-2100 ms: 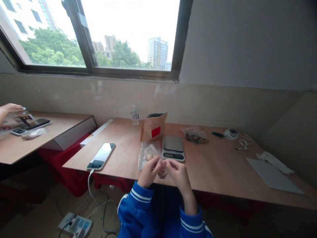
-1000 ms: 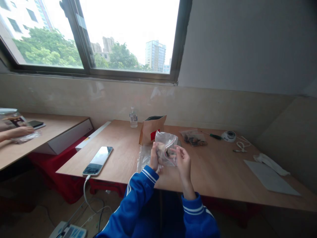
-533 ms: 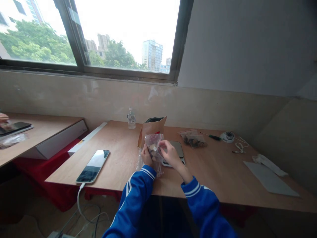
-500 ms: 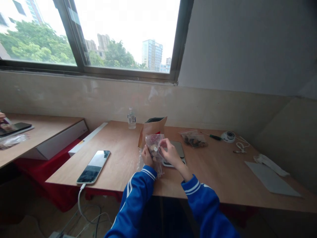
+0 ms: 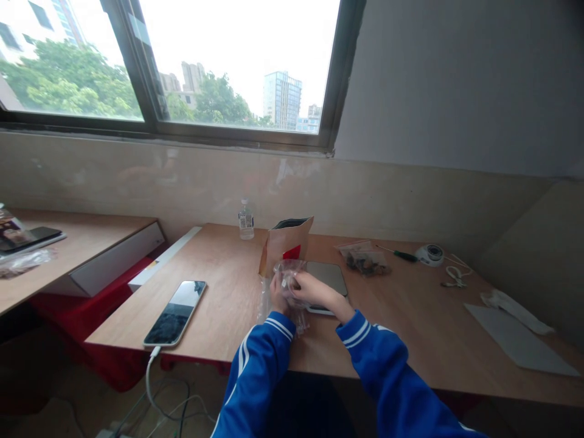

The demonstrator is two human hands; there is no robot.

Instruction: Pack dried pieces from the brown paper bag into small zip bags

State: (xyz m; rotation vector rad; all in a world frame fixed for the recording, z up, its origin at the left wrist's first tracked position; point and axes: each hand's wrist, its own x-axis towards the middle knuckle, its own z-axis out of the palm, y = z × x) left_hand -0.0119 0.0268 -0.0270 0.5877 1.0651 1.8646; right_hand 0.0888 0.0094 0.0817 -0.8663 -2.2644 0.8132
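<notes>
Both hands meet over the middle of the wooden table [image 5: 401, 322], in blue sleeves. My left hand [image 5: 276, 294] grips the side of a small clear plastic bag [image 5: 288, 274] with pale and dark pieces inside. My right hand [image 5: 310, 288] pinches the same bag from the right, fingers closed on it. Under the hands lies more clear plastic [image 5: 264, 298]. A small digital scale [image 5: 329, 275] sits just right of my right hand, and an open brown paper pouch [image 5: 285, 242] with a red label stands behind the bag.
A phone [image 5: 176, 311] on a cable lies at the left front. A small bottle [image 5: 246, 219] stands at the back. A filled clear bag [image 5: 364, 259], a screwdriver [image 5: 401, 255], a round device [image 5: 431, 253] and a grey sheet [image 5: 520, 339] lie to the right. Another desk [image 5: 68, 255] is at left.
Both hands have lowered the small bag from in front of the pouch down toward the table near the scale. The other person's hand at the left desk is out of view.
</notes>
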